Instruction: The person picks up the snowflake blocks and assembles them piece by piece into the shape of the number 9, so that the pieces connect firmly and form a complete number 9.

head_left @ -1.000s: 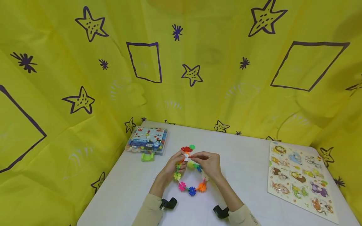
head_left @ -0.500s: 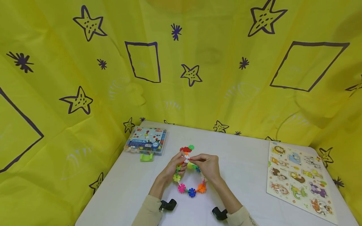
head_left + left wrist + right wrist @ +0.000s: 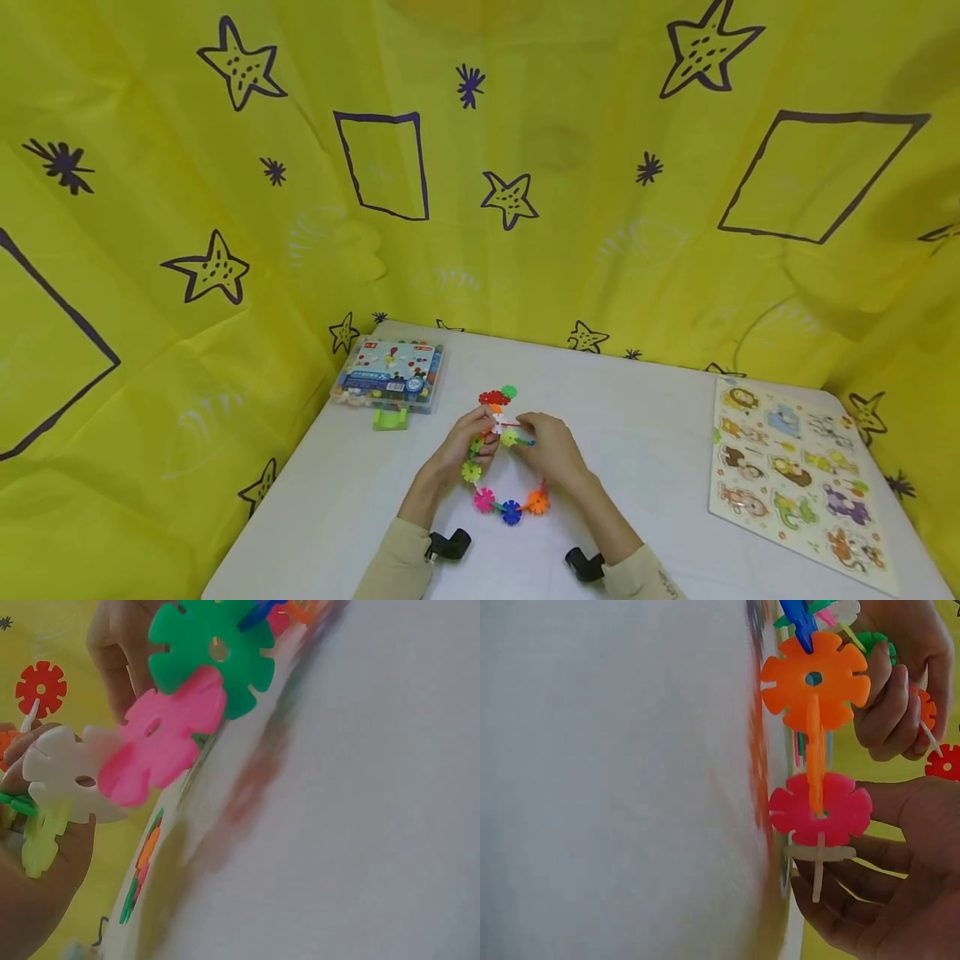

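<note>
A looped chain of notched plastic snowflake discs hangs between both hands, in orange (image 3: 537,502), blue (image 3: 512,512), pink (image 3: 484,500) and other colours. My left hand (image 3: 459,443) pinches the chain around a white disc (image 3: 498,425), fingers curled. Beyond it, red discs (image 3: 493,398) and a green disc (image 3: 509,392) extend away. My right hand (image 3: 557,450) grips the right side of the loop, close to a yellow-green disc (image 3: 508,437). In the right wrist view, its fingers are bent behind a pink disc (image 3: 821,810); part of the chain is hidden by the hand.
A clear plastic case (image 3: 390,375) of coloured pieces, with a green handle (image 3: 391,419), lies at the back left of the white table (image 3: 637,500). On the right is an animal puzzle board (image 3: 795,475). Yellow patterned cloth (image 3: 570,275) encloses the table.
My right hand has shifted from pinching a red piece at the white disc to gripping the loop's right side. The yellow-green and blue discs have come up between the hands. Left hand barely moved.
</note>
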`<state>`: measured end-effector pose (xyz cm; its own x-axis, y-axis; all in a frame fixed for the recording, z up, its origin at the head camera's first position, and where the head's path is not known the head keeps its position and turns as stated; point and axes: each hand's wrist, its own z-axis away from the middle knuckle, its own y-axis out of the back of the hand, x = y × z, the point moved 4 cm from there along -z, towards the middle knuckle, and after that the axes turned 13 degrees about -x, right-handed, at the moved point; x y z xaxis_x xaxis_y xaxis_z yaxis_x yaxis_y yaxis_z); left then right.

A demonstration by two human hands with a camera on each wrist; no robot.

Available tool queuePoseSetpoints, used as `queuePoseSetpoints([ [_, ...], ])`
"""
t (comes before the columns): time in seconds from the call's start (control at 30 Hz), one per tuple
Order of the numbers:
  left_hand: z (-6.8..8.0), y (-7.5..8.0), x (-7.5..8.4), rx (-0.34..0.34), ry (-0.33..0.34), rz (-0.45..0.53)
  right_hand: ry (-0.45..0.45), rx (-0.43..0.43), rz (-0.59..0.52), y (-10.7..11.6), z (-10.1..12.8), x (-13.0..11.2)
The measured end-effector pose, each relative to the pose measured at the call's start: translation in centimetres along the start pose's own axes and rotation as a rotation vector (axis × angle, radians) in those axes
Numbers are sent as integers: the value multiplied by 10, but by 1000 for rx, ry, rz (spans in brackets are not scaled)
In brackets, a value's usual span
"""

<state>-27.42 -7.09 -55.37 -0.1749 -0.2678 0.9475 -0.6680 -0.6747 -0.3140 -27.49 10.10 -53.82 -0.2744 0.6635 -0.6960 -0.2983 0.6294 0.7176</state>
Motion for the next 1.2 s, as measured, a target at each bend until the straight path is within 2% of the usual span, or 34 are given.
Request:
queuePoseSetpoints([
  [0.13, 1, 1, 1, 17, -13, -12, -19, -19, -64, 6, 2, 6],
  [0.33, 2, 8, 2, 111, -19, -48, -73, -34, -250, 18, 5, 13],
  [0.43, 2, 11, 3, 162, -23, -72, -76, -23, -304, 21, 4, 14],
  [0.6, 2, 13, 3, 218, -21, -89, -90, 39, -327, 23, 4, 15],
  [0.7, 2, 13, 3, 236, -21, -95, -91, 83, -395, 23, 3, 14],
  [0.83, 2, 13, 2, 248, -24, -88, -43, 125, -561, 22, 3, 10],
  [0.9, 1, 13, 2, 249, -27, -85, -20, 135, -605, 23, 5, 4],
  [1.2, 0, 12, 2, 247, -42, -72, 6, 191, -634, 19, 2, 3],
])
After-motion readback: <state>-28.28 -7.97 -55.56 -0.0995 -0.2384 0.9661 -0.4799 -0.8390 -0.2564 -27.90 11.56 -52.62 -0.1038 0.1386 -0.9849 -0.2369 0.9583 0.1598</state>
